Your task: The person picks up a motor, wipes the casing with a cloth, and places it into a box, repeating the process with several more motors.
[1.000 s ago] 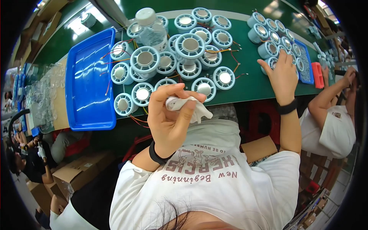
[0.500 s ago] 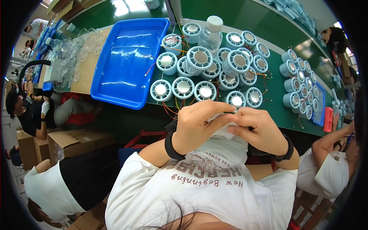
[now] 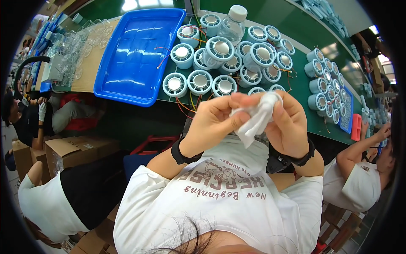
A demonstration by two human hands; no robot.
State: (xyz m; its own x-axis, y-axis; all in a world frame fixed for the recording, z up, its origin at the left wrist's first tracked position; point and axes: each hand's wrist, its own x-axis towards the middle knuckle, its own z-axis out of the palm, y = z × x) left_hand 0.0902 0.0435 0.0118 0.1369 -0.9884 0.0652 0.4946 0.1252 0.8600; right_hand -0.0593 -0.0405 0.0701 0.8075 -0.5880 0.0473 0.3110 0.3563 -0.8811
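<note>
A bunched white cloth glove, with finger-like folds hanging down, is held in front of my chest at the table's near edge. My left hand pinches its left side between thumb and fingers. Around its upper right part curl the fingers of my right hand; some of them are hidden behind the fabric. Just beyond my hands stand several light blue round housings with silver discs on top and thin coloured wires, some stacked on others.
A big blue tray lies left of the housings, near clear plastic parts. A clear bottle stands among the housings. More housings, a smaller blue tray and a red block are at right. Co-workers sit on both sides.
The white glove has come up into plain view between my hands. My right hand has turned and wrapped round its upper part. The whole view has shifted slightly.
</note>
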